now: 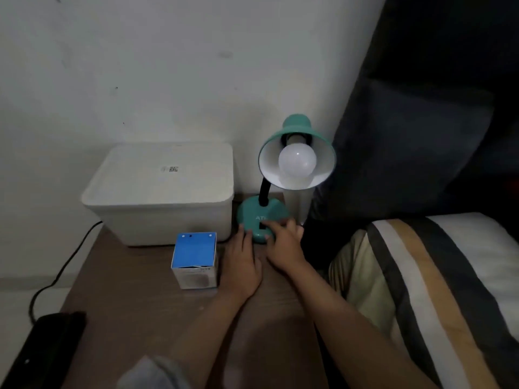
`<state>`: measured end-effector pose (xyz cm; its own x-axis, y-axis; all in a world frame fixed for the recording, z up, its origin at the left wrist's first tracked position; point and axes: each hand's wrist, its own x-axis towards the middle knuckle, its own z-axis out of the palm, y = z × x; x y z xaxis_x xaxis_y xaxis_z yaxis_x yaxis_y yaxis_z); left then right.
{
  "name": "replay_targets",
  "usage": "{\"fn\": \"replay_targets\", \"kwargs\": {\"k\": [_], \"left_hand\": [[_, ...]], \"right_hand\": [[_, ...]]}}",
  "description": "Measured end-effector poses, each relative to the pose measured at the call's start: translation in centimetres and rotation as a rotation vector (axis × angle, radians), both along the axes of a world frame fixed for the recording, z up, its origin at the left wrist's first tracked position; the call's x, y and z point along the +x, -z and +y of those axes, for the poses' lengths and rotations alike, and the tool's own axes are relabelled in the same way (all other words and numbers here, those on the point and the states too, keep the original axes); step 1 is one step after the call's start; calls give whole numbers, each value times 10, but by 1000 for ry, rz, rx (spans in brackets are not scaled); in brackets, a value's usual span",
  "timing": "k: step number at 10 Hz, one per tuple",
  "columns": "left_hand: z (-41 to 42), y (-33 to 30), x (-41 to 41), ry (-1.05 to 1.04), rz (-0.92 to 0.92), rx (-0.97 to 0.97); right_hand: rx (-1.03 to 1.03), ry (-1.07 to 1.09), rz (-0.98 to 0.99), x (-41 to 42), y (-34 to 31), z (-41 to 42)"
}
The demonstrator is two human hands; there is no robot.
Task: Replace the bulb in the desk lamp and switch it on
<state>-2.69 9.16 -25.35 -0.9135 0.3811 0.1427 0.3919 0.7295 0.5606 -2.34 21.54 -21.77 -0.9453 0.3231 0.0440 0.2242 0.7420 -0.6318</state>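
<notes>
A teal desk lamp [297, 127] stands at the back right of the brown table [140, 304]. Its shade tilts toward me, and a white bulb [297, 162] sits in the socket, unlit. The lamp's round teal base [250, 213] rests by the wall. My left hand [243, 265] lies flat on the table with its fingertips against the base's left front edge. My right hand [283, 242] reaches over the front of the base, fingers on top near the dark switch. A blue and white bulb box [195, 259] stands left of my left hand.
A white lidded plastic bin [163, 192] fills the back of the table beside the lamp. A black cable [60, 272] runs down the left side. A dark object [42, 349] lies at the lower left. A striped pillow [438, 290] and dark headboard are on the right.
</notes>
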Motion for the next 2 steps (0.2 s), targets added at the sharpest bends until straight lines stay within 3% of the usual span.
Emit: {"fn": "replay_targets", "kwargs": {"k": [1, 2], "left_hand": [[4, -21, -5, -15, -116, -51], [1, -27, 26, 22, -149, 99]], "right_hand": [[-135, -15, -69, 6, -20, -3], [-390, 127, 304, 26, -56, -8]]}}
